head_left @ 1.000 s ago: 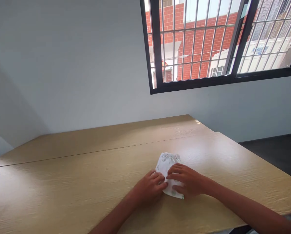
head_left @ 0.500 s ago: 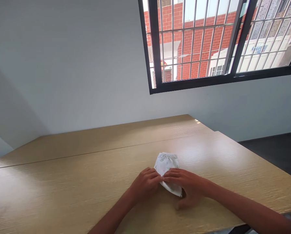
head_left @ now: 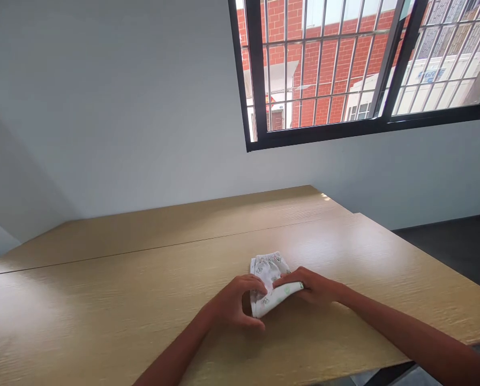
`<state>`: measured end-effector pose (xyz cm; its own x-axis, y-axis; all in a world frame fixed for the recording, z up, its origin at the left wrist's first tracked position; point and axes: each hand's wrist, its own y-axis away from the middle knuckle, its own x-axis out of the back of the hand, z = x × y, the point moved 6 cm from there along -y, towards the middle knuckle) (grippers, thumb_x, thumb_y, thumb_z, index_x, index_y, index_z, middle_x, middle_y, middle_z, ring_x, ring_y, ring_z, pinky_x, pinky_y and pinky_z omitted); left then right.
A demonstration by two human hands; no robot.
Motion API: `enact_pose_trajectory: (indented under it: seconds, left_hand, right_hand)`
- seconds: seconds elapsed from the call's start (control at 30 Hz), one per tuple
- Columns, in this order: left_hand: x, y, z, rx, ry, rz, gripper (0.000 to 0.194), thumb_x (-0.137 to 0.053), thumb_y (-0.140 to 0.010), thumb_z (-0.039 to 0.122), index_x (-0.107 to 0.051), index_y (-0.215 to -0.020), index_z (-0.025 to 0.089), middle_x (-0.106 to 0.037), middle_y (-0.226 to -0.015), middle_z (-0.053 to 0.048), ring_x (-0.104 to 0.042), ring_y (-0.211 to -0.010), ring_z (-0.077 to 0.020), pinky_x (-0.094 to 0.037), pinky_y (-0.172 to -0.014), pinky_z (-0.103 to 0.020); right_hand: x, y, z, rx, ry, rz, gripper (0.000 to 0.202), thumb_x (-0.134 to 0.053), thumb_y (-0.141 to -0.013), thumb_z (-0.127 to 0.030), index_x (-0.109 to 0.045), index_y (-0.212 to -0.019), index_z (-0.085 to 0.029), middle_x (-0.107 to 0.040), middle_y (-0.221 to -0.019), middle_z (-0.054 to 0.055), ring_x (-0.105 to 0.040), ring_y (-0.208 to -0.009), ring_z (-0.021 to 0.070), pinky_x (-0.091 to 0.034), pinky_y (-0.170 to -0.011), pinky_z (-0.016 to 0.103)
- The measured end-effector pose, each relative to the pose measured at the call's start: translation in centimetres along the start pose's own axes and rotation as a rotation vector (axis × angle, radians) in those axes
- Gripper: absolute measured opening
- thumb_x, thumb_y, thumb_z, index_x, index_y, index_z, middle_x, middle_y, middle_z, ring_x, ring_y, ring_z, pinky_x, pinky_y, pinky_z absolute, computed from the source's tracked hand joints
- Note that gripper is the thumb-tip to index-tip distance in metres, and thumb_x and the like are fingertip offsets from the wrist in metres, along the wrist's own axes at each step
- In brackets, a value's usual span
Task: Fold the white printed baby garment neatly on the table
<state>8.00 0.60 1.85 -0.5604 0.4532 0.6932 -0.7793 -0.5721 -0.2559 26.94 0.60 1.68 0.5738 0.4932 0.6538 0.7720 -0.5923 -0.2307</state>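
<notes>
A small white garment (head_left: 269, 271) with a printed pattern and a gathered elastic edge lies on the table, that edge facing away from me. Its near part is folded over into a flap. My right hand (head_left: 310, 285) grips the right end of this fold, with a finger on top and others underneath. At the left side, my left hand (head_left: 240, 303) curves in a C shape, thumb well apart from the fingers. Its fingertips rest on the cloth, while the thumb sits in front of the fold's near corner.
The light wooden table (head_left: 123, 300) has a seam running across it and a near edge at lower right. Behind it stands a pale wall (head_left: 143, 107) with a black-framed barred window (head_left: 324, 131). Dark floor (head_left: 457, 241) shows beyond the right edge.
The hands have moved apart from the garment's middle. My left thumb has spread away from its fingers, and my right hand has closed on the fold's right end. The near part looks more folded over.
</notes>
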Motion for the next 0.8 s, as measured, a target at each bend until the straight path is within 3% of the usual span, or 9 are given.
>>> enact_pose_trajectory:
  seconds: [0.07, 0.17, 0.27, 0.5, 0.8]
  left_hand:
    - [0.1, 0.0, -0.2, 0.039, 0.001, 0.020, 0.066, -0.084, -0.055, 0.049, -0.066, -0.110, 0.019, -0.067, -0.110, -0.009, -0.060, -0.102, -0.0274, -0.045, -0.093, -0.035]
    - [0.5, -0.1, -0.7, 0.190, 0.087, 0.100, 0.041, -0.070, -0.075, 0.048, -0.069, -0.101, 0.016, -0.070, -0.099, -0.006, -0.063, -0.092, -0.0248, -0.049, -0.082, -0.031]
    - [0.7, -0.5, -1.2, 0.286, 0.303, 0.171, 0.037, -0.059, -0.086, 0.045, -0.070, -0.102, 0.013, -0.070, -0.098, -0.005, -0.063, -0.091, -0.0245, -0.050, -0.078, -0.030]
    - [0.1, -0.4, -3.8, 0.497, 0.681, 0.230, 0.046, -0.068, -0.080, 0.048, -0.069, -0.108, 0.012, -0.072, -0.095, -0.008, -0.066, -0.085, -0.0231, -0.053, -0.072, -0.031]
    - [-0.9, 0.3, -4.8, 0.702, 0.862, 0.252, 0.050, -0.082, -0.064, 0.040, -0.066, -0.101, 0.010, -0.071, -0.095, -0.010, -0.068, -0.082, -0.0226, -0.056, -0.067, -0.031]
  right_hand:
    - [0.4, -0.2, 0.5, -0.041, -0.068, 0.064, 0.033, -0.049, -0.093, -0.028, -0.065, -0.120, -0.019, -0.071, -0.093, 0.004, -0.063, -0.081, 0.0190, -0.048, -0.073, 0.028]
    - [0.6, -0.5, 1.1, -0.118, -0.196, 0.131, 0.032, -0.049, -0.094, -0.039, -0.070, -0.103, -0.016, -0.066, -0.079, 0.001, -0.056, -0.069, 0.0153, -0.042, -0.063, 0.024]
    - [0.6, -0.8, 1.8, -0.194, -0.373, 0.168, 0.034, -0.053, -0.092, -0.045, -0.069, -0.091, -0.015, -0.059, -0.072, -0.001, -0.049, -0.062, 0.0122, -0.037, -0.056, 0.022]
    - [-0.3, -0.8, 4.2, -0.421, -0.666, 0.218, 0.042, -0.067, -0.078, -0.055, -0.066, -0.078, -0.013, -0.061, -0.069, 0.002, -0.054, -0.060, 0.0139, -0.043, -0.055, 0.024]
    - [-0.6, 0.0, 5.7, -0.518, -0.684, 0.239, 0.039, -0.068, -0.078, -0.052, -0.065, -0.083, -0.014, -0.061, -0.075, 0.002, -0.059, -0.064, 0.0147, -0.049, -0.053, 0.024]
